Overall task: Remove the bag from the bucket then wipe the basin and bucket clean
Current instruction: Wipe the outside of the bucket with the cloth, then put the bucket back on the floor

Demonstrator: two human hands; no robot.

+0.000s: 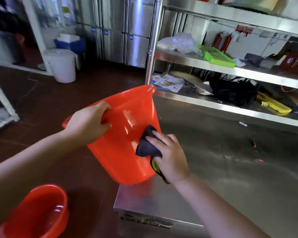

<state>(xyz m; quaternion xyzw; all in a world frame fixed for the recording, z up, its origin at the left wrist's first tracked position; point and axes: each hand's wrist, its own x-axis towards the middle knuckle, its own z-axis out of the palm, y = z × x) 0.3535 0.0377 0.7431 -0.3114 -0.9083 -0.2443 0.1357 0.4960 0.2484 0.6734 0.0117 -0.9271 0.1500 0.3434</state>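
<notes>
A red plastic bucket (124,134) is tilted on its side, its base resting at the corner of the steel table and its mouth facing away to the left. My left hand (89,122) grips its rim, fingers curled over the edge. My right hand (169,153) holds a dark cloth with a yellow-green edge (147,145) and presses it against the bucket's outer wall. A red basin (31,213) with a little water sits low at the bottom left. A black bag (234,91) lies on the lower shelf at the right.
The steel table (222,169) fills the right half, with small red scraps on it. Behind it stands a steel shelf rack (205,66) with a green tray, plastic wrap and papers. A white lidded bucket (62,66) and steel cabinets stand at the back on the brown floor.
</notes>
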